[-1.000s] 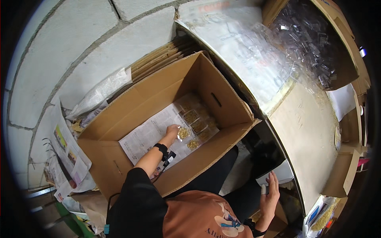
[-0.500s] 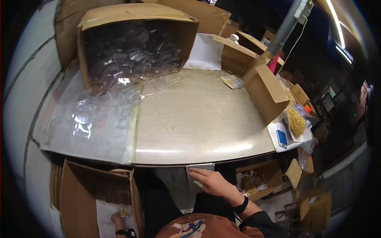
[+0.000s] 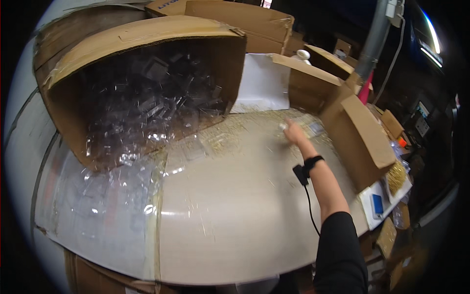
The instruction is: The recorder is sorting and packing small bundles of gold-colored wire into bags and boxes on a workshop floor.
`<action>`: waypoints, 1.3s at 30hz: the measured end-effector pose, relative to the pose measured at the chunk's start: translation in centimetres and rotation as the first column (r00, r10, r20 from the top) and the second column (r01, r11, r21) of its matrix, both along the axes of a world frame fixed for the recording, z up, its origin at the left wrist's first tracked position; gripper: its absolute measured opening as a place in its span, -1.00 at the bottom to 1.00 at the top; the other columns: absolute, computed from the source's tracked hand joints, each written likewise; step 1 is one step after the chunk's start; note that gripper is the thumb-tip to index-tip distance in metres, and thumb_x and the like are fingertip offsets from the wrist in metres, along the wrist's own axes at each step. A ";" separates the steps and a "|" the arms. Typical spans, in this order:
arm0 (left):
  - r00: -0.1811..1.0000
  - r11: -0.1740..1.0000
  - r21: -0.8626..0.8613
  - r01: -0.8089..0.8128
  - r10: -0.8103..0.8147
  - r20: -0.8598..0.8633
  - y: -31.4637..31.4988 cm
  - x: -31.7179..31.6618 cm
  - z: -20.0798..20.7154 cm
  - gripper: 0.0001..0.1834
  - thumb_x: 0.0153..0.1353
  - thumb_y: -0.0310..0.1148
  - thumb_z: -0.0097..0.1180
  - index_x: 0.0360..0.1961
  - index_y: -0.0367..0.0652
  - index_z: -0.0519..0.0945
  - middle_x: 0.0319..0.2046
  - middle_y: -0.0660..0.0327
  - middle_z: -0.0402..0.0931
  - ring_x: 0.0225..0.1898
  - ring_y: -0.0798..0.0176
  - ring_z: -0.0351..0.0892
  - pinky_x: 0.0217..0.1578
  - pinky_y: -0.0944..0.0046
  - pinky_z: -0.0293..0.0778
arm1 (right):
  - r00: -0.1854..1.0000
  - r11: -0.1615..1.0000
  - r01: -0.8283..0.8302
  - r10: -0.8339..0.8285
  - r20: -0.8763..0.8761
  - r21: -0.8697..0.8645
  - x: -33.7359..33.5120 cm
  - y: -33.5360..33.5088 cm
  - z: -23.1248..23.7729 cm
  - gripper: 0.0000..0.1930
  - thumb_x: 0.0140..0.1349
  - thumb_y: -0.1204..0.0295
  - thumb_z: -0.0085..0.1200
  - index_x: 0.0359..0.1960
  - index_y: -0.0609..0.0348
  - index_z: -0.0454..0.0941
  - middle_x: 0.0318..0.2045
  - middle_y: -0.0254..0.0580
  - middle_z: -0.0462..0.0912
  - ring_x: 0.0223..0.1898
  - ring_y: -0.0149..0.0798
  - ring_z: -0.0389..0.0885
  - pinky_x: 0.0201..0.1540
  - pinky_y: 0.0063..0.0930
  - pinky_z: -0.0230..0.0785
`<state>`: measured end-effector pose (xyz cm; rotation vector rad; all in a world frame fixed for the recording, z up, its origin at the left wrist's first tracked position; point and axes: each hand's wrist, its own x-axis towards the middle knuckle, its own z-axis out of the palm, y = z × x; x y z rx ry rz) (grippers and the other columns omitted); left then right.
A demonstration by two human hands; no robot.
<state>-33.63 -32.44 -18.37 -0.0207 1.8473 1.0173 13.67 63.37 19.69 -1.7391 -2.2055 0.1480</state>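
Observation:
My right hand (image 3: 293, 133) reaches across the pale tabletop (image 3: 220, 250) to its far right part. Motion smears its fingers, which point down and hide whatever may be under them. Beside it lies a flat printed packet (image 3: 313, 128), partly covered by the hand. Thin gold-coloured bits (image 3: 223, 139) are scattered over the far side of the table. A black band with a small dark device and cable (image 3: 302, 172) sits on my right wrist. My left hand is out of view.
A large tipped cardboard box (image 3: 147, 30) spills clear plastic cases (image 3: 156, 105) at the left. Cardboard flaps (image 3: 369, 132) wall the right edge. Past them are a blue rectangular object (image 3: 377, 205) and a heap of gold bits (image 3: 395, 177). A grey post (image 3: 374, 44) rises behind.
My right hand has gone from the table's front edge to the far right of the tabletop. My left hand, earlier in the lower-left box by some gold pieces, has left the view. The view has shifted.

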 end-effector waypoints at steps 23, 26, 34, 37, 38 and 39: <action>0.603 0.897 0.434 0.086 0.300 -0.739 24.3 2.2 37.2 -0.85 0.27 -0.44 -0.04 -0.21 -0.28 0.50 -0.28 0.14 0.55 -0.31 0.28 0.57 -0.32 0.37 0.48 | 0.815 0.884 -0.310 0.437 0.382 -0.350 -10.5 -28.4 2.2 -0.37 0.29 -0.16 -0.40 0.37 -0.35 -0.06 0.35 0.12 -0.04 0.26 0.57 -0.09 0.14 0.36 0.07; 0.756 0.772 0.559 0.303 0.163 -0.634 33.8 7.3 41.6 -0.86 0.20 -0.49 0.04 -0.29 -0.38 0.53 -0.36 0.14 0.55 -0.38 0.33 0.55 -0.30 0.41 0.46 | 0.795 0.892 -0.360 0.447 0.411 -0.273 -7.5 -32.2 1.0 -0.39 0.29 -0.15 -0.37 0.36 -0.41 -0.04 0.36 0.04 -0.04 0.30 0.47 -0.12 0.16 0.38 0.00; 0.028 0.363 -0.005 0.932 -0.085 -0.996 57.8 14.9 39.3 -0.70 0.08 -0.44 0.09 -0.13 -0.25 0.50 -0.17 0.03 0.47 -0.06 -0.06 0.43 0.00 0.13 0.34 | 0.807 0.919 -0.386 0.379 0.453 -0.081 0.4 -35.3 0.1 -0.47 0.31 -0.07 -0.34 0.32 -0.44 0.11 0.39 -0.18 -0.03 0.39 0.17 -0.17 0.24 0.37 -0.22; -0.157 0.470 -0.277 0.838 -0.278 -0.948 61.3 15.8 37.6 -0.72 0.05 -0.41 0.12 -0.18 -0.25 0.52 -0.17 0.01 0.47 -0.06 -0.04 0.44 -0.02 0.12 0.36 | 0.855 0.941 -0.305 0.339 0.393 -0.150 2.1 -36.7 1.0 -0.48 0.30 0.09 -0.19 0.31 -0.32 0.15 0.38 -0.20 -0.03 0.39 0.11 -0.16 0.26 0.31 -0.20; -0.163 0.463 -0.280 0.841 -0.275 -0.947 61.7 16.1 37.4 -0.72 0.05 -0.41 0.12 -0.18 -0.25 0.52 -0.17 0.01 0.47 -0.06 -0.04 0.44 -0.02 0.12 0.36 | 0.903 0.947 -0.310 0.322 0.283 -0.087 2.9 -37.3 1.3 -0.49 0.26 0.21 -0.12 0.28 -0.20 0.21 0.35 -0.17 0.05 0.37 0.06 -0.05 0.26 0.19 -0.09; -0.083 0.511 -0.261 0.819 -0.344 -0.935 62.0 16.2 37.4 -0.77 0.02 -0.43 0.12 -0.27 -0.26 0.53 -0.21 0.00 0.49 -0.10 -0.08 0.45 -0.03 0.11 0.38 | 0.936 0.950 -0.310 0.309 0.166 -0.023 3.4 -37.8 1.5 -0.50 0.23 0.33 -0.05 0.25 -0.08 0.26 0.32 -0.15 0.13 0.34 0.02 0.06 0.26 0.06 0.03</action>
